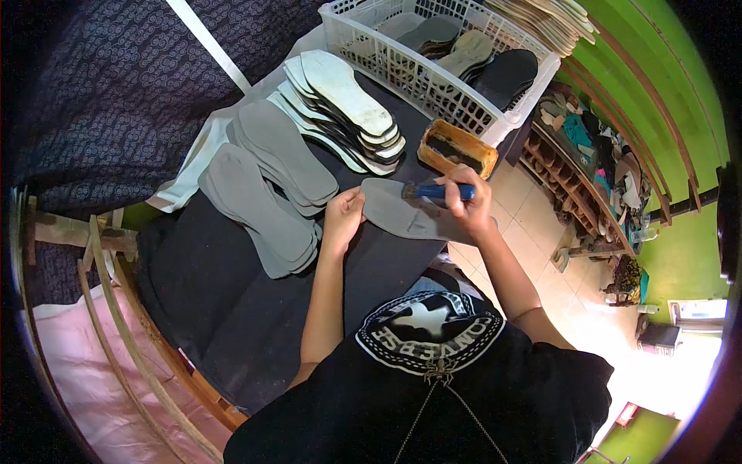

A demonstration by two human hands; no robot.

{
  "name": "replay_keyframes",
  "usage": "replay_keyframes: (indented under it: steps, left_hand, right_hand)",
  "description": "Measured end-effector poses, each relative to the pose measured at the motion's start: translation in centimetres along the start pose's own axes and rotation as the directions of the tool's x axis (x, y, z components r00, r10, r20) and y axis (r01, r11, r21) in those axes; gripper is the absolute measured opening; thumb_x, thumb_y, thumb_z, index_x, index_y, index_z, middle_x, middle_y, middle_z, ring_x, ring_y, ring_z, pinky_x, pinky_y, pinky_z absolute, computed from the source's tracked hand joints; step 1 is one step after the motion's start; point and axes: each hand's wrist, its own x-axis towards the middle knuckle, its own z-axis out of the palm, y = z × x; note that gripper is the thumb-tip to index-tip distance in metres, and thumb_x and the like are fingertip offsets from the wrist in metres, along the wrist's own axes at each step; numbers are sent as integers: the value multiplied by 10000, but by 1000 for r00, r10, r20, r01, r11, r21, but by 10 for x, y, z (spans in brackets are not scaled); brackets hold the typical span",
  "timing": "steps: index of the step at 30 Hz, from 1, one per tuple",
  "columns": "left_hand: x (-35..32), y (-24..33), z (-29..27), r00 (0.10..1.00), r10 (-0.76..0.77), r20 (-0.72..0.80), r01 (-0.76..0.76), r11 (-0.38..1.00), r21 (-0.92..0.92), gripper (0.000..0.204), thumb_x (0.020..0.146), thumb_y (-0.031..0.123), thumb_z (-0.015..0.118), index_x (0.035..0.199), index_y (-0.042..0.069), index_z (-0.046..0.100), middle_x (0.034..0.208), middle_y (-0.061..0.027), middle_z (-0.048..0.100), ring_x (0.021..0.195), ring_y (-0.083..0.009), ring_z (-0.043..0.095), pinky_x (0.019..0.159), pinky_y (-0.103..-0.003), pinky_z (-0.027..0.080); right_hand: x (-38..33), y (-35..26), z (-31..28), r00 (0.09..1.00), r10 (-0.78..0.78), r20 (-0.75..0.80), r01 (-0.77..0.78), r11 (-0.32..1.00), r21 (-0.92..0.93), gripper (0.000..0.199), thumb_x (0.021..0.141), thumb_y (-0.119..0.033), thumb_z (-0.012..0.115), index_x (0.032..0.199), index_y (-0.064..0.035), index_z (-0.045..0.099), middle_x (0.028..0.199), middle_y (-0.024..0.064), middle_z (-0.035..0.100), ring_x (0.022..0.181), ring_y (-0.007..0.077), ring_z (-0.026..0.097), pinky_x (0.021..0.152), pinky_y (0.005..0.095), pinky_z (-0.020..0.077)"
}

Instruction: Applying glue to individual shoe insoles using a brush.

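Note:
A grey shoe insole (pixel 384 207) lies near the table's front right, its toe end pinched at the edge by my left hand (pixel 342 220). My right hand (pixel 473 199) is closed round the blue handle of a brush (pixel 434 190). The bristles are at the insole's upper surface, close to its far edge; whether they press on it I cannot tell. Just beyond the brush stands a yellowish, stained rectangular tub (pixel 442 160) with dark stuff inside. Two stacks of grey insoles (pixel 255 205) spread to the left of my left hand. Behind them is a stack of white-topped insoles (pixel 352 97).
A white plastic crate (pixel 433 85) holding several insoles stands at the far right of the dark-covered table (pixel 286 332). More pale insoles (pixel 553 23) are piled behind it. To the right, a wooden rack (pixel 568 178) stands over the tiled floor. Wooden bars (pixel 147 340) run along the left.

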Motion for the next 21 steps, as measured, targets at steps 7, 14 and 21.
replay_keyframes:
  steps: [7, 14, 21]
  left_hand:
    - [-2, 6, 0, 1000, -15, 3, 15, 995, 94, 268, 849, 135, 434, 1050, -27, 506, 777, 4, 577, 606, -28, 481, 531, -161, 367]
    - [-6, 8, 2, 1000, -4, -10, 5, 998, 66, 255, 849, 141, 434, 1028, -21, 517, 772, 7, 579, 613, -27, 489, 530, -157, 363]
    - [-4, 8, 3, 999, -15, -41, 19, 996, 92, 251, 845, 141, 443, 1021, -21, 519, 775, 4, 576, 611, -24, 481, 523, -157, 358]
  right_hand:
    - [9, -8, -20, 992, -76, -104, 57, 982, -180, 96, 688, 2, 543, 664, -21, 454, 557, 71, 493, 479, 146, 485, 452, 247, 397]
    - [21, -5, -34, 882, -224, -414, 203, 975, -96, 85, 779, -63, 463, 757, 15, 441, 722, 147, 545, 652, 199, 544, 609, 285, 430]
    - [17, 4, -29, 973, 80, -215, -142, 946, -292, 105, 759, -68, 561, 793, 1, 489, 751, 120, 555, 675, 212, 554, 632, 271, 435]
